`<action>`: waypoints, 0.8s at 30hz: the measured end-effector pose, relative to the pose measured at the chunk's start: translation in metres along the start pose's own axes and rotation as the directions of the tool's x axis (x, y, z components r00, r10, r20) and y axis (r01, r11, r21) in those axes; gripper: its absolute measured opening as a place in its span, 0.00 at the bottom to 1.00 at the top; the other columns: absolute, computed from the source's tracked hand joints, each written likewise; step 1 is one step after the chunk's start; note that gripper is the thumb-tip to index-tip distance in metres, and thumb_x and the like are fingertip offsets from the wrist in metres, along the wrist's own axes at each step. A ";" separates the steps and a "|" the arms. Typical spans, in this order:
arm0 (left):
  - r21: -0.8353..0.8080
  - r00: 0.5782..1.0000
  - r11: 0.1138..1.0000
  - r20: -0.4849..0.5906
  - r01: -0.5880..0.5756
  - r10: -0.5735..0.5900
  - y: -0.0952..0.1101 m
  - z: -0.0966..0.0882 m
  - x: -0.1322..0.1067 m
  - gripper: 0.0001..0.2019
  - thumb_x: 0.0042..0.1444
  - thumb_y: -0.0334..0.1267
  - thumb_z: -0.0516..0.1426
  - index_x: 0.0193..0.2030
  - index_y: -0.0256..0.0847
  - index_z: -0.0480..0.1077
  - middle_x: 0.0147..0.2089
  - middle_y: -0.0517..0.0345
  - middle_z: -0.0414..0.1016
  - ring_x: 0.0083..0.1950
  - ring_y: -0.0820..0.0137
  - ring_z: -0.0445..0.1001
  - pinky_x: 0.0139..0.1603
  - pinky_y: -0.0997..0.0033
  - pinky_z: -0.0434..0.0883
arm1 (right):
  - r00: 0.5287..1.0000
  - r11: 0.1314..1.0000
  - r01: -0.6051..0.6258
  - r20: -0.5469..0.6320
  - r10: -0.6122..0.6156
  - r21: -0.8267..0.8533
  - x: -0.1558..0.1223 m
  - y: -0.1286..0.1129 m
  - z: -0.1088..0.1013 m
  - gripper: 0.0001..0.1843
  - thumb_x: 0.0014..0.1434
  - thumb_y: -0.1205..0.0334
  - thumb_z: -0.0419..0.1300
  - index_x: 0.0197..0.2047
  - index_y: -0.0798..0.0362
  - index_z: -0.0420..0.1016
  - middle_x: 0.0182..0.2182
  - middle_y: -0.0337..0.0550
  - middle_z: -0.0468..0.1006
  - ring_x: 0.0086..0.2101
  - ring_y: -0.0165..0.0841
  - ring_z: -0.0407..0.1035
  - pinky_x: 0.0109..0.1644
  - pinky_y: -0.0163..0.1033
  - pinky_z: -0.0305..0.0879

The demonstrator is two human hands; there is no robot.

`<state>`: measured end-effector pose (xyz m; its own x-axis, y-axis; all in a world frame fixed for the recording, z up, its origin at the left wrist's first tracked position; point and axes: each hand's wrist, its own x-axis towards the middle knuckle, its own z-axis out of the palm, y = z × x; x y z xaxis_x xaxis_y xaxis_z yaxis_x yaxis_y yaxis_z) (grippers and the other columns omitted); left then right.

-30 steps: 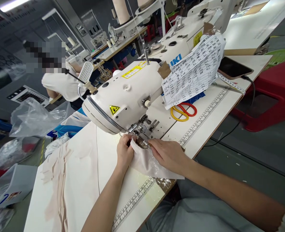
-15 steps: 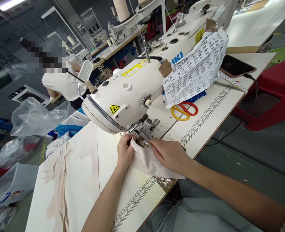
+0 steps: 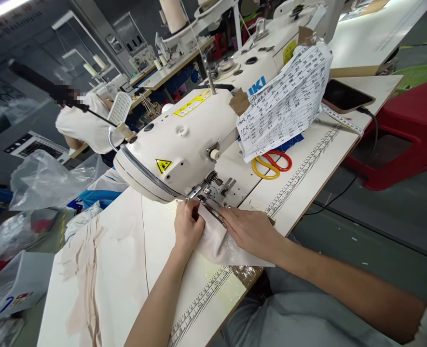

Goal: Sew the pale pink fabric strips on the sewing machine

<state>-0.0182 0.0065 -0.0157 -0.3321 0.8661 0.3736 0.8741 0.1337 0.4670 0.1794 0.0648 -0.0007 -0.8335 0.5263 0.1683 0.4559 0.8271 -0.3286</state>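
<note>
A pale pink fabric piece (image 3: 215,241) lies in front of the needle area (image 3: 208,190) of a white sewing machine (image 3: 170,140). My left hand (image 3: 187,226) is closed on the fabric's left edge, thumb against curled fingers, close under the machine head. On the other side, my right hand (image 3: 249,231) grips the fabric's right edge beside a metal guide, with its fingers bent together and pointing at the needle area. The fabric's lower part spreads over the table between my forearms. My fingertips partly hide the fabric's edges.
Pink fabric strips (image 3: 93,270) lie on the table (image 3: 122,289) at left. Red-and-yellow-handled scissors (image 3: 271,166), a handwritten sheet (image 3: 285,101), a phone (image 3: 347,95) and a tape measure (image 3: 341,119) are at right. A red stool (image 3: 412,130) stands beyond the edge. Another person (image 3: 86,120) is behind.
The camera view has shifted slightly. My right hand's fingers lie a little flatter along the fabric's edge, and the fabric between my hands has a new fold. Both hands stay by the needle area.
</note>
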 end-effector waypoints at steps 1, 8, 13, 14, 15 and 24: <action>0.014 1.000 1.000 -0.001 -0.013 0.013 -0.001 0.000 0.000 0.07 0.48 0.32 0.53 0.34 0.44 0.68 0.36 0.56 0.72 0.41 0.63 0.68 0.42 0.62 0.67 | 1.000 1.000 -0.002 0.006 0.002 -0.010 0.000 0.000 0.000 0.15 0.68 0.69 0.49 0.55 0.56 0.68 0.39 0.46 0.80 0.36 0.37 0.77 0.27 0.35 0.60; -0.142 0.988 0.978 0.049 0.155 -0.149 -0.005 -0.005 0.000 0.07 0.48 0.33 0.52 0.32 0.44 0.71 0.37 0.58 0.75 0.40 0.66 0.72 0.42 0.65 0.69 | 1.000 1.000 -0.012 -0.018 0.013 0.025 0.000 0.000 0.001 0.14 0.69 0.68 0.48 0.54 0.56 0.68 0.39 0.47 0.80 0.37 0.36 0.76 0.28 0.35 0.61; -0.213 0.984 0.961 0.037 0.178 -0.174 -0.001 -0.007 0.000 0.06 0.47 0.33 0.54 0.30 0.43 0.72 0.37 0.59 0.76 0.40 0.67 0.73 0.40 0.68 0.68 | 0.999 0.998 -0.040 -0.027 0.041 0.046 0.003 -0.002 -0.001 0.11 0.68 0.69 0.50 0.50 0.55 0.69 0.35 0.44 0.79 0.34 0.36 0.76 0.26 0.35 0.59; -0.216 0.986 0.962 0.033 0.169 -0.165 -0.001 -0.008 0.000 0.05 0.48 0.33 0.54 0.30 0.43 0.72 0.36 0.59 0.76 0.40 0.67 0.73 0.40 0.68 0.68 | 0.999 0.998 -0.037 -0.027 0.038 0.042 0.003 -0.002 -0.001 0.10 0.68 0.69 0.50 0.49 0.55 0.69 0.35 0.45 0.79 0.33 0.36 0.76 0.26 0.35 0.59; -0.212 0.988 0.965 0.027 0.154 -0.152 -0.001 -0.008 0.000 0.05 0.48 0.33 0.54 0.30 0.44 0.71 0.36 0.60 0.76 0.40 0.67 0.73 0.40 0.69 0.68 | 0.999 0.999 -0.031 -0.027 0.032 0.038 0.004 -0.003 -0.001 0.10 0.67 0.70 0.50 0.49 0.55 0.69 0.36 0.45 0.79 0.33 0.36 0.76 0.26 0.35 0.59; 0.034 0.970 0.969 0.034 -0.243 0.242 -0.005 -0.011 -0.001 0.10 0.51 0.26 0.53 0.34 0.44 0.71 0.41 0.56 0.76 0.44 0.65 0.72 0.44 0.63 0.72 | 0.998 0.998 -0.062 -0.025 0.062 -0.020 -0.002 -0.007 -0.002 0.15 0.64 0.74 0.51 0.52 0.59 0.68 0.36 0.50 0.80 0.35 0.38 0.76 0.27 0.36 0.59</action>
<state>-0.0264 -0.0006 -0.0096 -0.0982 0.8887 0.4479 0.9401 -0.0648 0.3348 0.1786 0.0581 0.0028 -0.7959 0.5810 0.1706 0.5129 0.7966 -0.3200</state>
